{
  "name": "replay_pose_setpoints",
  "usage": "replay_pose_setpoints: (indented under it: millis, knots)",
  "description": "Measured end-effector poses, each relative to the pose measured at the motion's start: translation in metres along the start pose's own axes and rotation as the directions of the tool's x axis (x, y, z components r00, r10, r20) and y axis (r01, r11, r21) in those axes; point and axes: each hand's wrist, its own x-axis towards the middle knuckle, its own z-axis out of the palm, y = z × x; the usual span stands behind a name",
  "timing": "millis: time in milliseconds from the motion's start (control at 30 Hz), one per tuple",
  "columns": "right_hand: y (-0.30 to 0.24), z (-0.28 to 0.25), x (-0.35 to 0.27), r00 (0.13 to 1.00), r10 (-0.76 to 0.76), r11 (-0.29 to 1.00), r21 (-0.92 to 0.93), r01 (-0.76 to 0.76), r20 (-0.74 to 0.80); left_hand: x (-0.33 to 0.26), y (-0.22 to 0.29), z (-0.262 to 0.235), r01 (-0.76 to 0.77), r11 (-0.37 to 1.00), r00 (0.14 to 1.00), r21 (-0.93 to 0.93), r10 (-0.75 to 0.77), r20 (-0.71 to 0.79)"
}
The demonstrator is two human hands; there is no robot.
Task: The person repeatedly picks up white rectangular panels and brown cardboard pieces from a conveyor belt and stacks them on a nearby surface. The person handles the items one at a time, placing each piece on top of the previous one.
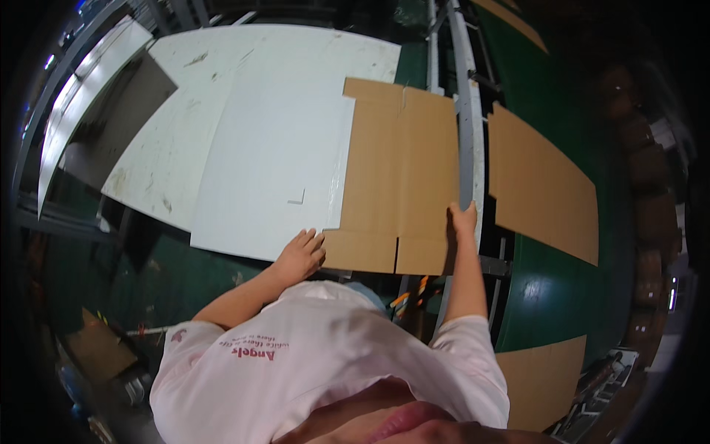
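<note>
A flat brown cardboard sheet (427, 170) with slots and crease lines lies in front of me. Its left part borders a large white sheet (270, 140), with a glossy strip along the join. My left hand (302, 257) rests at the near edge, where white and brown meet, its fingers stretched flat and slightly apart. At the brown sheet's right edge, my right hand (464, 219) grips the border beside the metal rail. The undersides of both hands are hidden.
A grey metal rail (466, 111) runs away from me just right of the sheet. Beyond it, another cardboard sheet (543, 185) lies on a green belt (543, 285), with one more cardboard piece (543, 377) nearer. A bent white panel (81, 111) stands at far left.
</note>
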Motion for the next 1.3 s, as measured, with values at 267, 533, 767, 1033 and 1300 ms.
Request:
replay_pose_setpoints:
  millis: [267,533,767,1033,1300]
  knots:
    - [-0.208,-0.027,-0.069,0.839,-0.483,0.865,0.289,0.411,0.252,-0.007,-0.001,0.003,0.123,0.991,0.990,-0.046,-0.119,0.078]
    - [-0.280,0.129,-0.159,0.775,-0.400,0.706,-0.375,0.601,0.489,-0.006,-0.005,0.004,0.241,0.940,0.970,-0.242,-0.243,0.024]
    - [-0.249,0.148,-0.156,0.729,-0.539,0.696,-0.264,0.667,0.423,-0.003,-0.012,0.005,0.111,0.983,0.992,-0.143,-0.118,-0.040]
    - [-0.190,0.144,-0.023,0.976,-0.216,0.976,0.011,0.217,-0.031,0.015,-0.035,-0.007,-0.062,0.963,0.997,-0.263,0.073,0.032]
    - [-0.209,0.145,0.108,0.829,0.012,0.739,0.553,-0.384,0.560,0.074,-0.059,0.019,-0.490,0.850,0.872,-0.195,0.481,-0.094]
